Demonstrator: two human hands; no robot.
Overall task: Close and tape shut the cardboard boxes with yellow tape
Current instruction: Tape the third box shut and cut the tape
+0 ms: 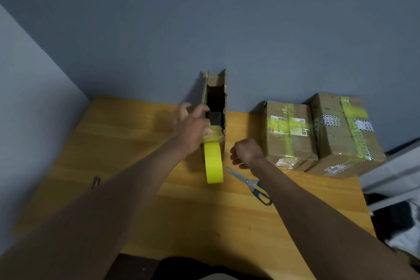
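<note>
A narrow open cardboard box (216,88) stands on the wooden table (127,134), its two long flaps raised and a dark item inside. My left hand (193,129) grips the box's near left edge, thumb on a yellow-taped near flap. A yellow tape roll (213,163) stands on edge against the box's near end. To the right of the roll my right hand (246,152) hovers above the table with curled fingers, holding nothing visible. Two closed boxes, one (288,134) beside the other (343,132), lie at the right, with yellow tape across them.
Blue-handled scissors (252,183) lie on the table just below my right hand. A small dark clip (95,181) sits near the left forearm. The grey wall runs behind the table. Dark and white clutter (400,223) lies beyond the table's right edge.
</note>
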